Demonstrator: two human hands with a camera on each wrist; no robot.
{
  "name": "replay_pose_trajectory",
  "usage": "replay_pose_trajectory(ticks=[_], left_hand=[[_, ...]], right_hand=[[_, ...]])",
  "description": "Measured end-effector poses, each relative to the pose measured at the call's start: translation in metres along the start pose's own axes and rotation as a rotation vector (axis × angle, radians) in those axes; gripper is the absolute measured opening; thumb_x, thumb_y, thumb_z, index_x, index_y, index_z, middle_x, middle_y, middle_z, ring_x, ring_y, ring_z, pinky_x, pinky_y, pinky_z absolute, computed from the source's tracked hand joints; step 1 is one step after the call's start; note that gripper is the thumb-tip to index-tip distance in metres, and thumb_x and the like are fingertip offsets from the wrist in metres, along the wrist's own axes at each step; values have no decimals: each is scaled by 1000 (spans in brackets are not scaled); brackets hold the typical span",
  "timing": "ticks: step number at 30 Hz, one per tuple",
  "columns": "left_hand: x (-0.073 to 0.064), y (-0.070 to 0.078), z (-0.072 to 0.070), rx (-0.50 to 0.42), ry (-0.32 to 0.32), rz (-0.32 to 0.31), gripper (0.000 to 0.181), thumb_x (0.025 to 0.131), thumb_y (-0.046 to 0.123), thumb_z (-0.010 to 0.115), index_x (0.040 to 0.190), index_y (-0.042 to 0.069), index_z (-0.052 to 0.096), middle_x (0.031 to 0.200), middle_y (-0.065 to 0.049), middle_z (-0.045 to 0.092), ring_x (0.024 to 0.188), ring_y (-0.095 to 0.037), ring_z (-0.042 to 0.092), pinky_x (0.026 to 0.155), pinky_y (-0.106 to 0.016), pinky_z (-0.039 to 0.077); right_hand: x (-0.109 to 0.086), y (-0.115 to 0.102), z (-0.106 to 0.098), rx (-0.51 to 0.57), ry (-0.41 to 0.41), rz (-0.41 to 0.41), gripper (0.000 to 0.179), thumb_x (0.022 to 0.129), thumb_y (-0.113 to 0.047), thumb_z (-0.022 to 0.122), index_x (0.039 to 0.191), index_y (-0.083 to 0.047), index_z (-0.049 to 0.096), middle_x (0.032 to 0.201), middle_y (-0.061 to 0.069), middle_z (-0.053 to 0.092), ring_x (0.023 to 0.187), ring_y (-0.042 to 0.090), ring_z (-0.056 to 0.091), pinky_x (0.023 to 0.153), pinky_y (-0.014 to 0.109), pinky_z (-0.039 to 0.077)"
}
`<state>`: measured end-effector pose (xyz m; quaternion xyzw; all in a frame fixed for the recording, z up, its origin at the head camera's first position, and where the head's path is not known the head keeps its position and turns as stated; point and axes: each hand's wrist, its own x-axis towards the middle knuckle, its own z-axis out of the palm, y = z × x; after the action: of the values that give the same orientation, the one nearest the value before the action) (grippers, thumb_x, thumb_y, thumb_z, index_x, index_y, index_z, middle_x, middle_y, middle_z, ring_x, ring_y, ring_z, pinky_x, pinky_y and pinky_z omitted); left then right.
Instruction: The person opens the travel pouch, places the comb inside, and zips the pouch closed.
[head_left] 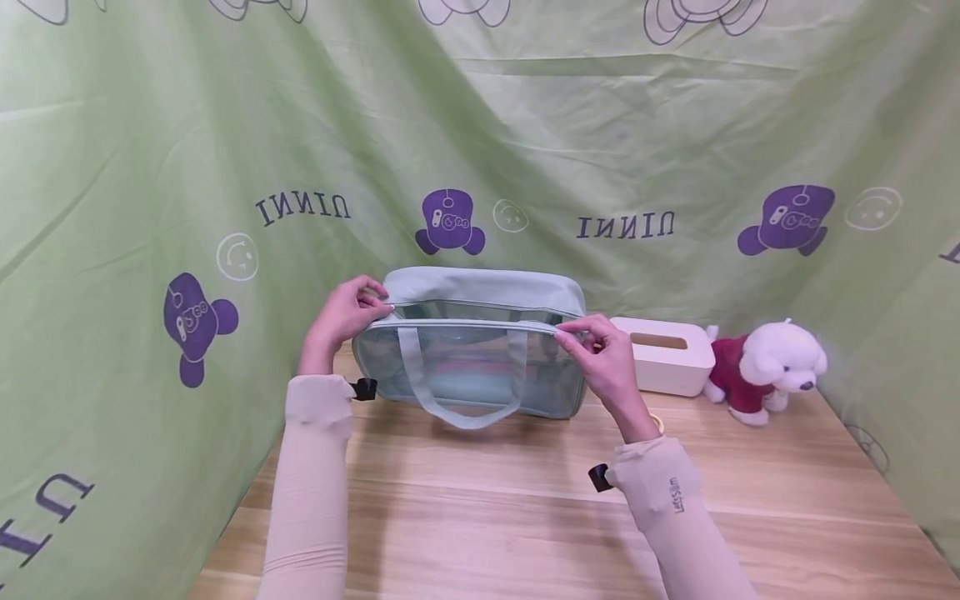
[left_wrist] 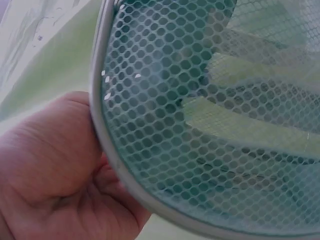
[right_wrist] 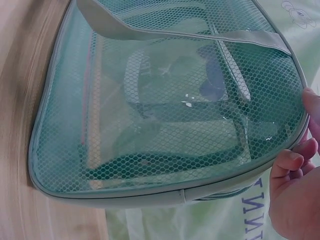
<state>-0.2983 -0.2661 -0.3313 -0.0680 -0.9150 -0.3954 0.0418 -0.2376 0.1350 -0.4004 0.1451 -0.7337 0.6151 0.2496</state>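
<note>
A pale green see-through mesh bag [head_left: 468, 354] stands upright on the table, its top zip opening [head_left: 480, 312] parted. Its strap handle [head_left: 474, 421] hangs down over the front panel. At the bag's upper left corner, my left hand [head_left: 347, 315] pinches the edge by the zip. My right hand [head_left: 606, 357] pinches the upper right corner between thumb and fingers. Through the front panel a pinkish and pale blue shape shows low inside. In the left wrist view the piped rim hides the fingertips of the left hand [left_wrist: 60, 170]; the right wrist view shows bent right fingers [right_wrist: 290, 161] at the rim.
Right of the bag stands a white tissue box [head_left: 671, 375] with a slot in its top. Beside it sits a white plush dog [head_left: 780, 354] in a red top. A green printed curtain [head_left: 525, 108] encloses the wooden table [head_left: 480, 500] at the back and sides.
</note>
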Motion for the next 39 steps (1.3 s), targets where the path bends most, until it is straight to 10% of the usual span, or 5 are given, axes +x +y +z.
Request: replay_pose_trajectory(ticks=[16,39], left_hand=[[1,4,9,21,161,36,18,97,10,65,109,-2,69,106,-22,71,95,-29,64,82,-33,49],[2,9,14,-29,255,177,12,95,6,68,103,-2,72,97,-19,71,85,-21,60,71,-20,47]], right_hand=[[-7,-40,2,-9,9,25,16,87,3,80,100,9,76,92,10,64,59,6,39,55,17,31],[-7,-36,1,6,15,20,16,87,2,80,101,9,76,96,13,67,59,5,39,55,16,31]])
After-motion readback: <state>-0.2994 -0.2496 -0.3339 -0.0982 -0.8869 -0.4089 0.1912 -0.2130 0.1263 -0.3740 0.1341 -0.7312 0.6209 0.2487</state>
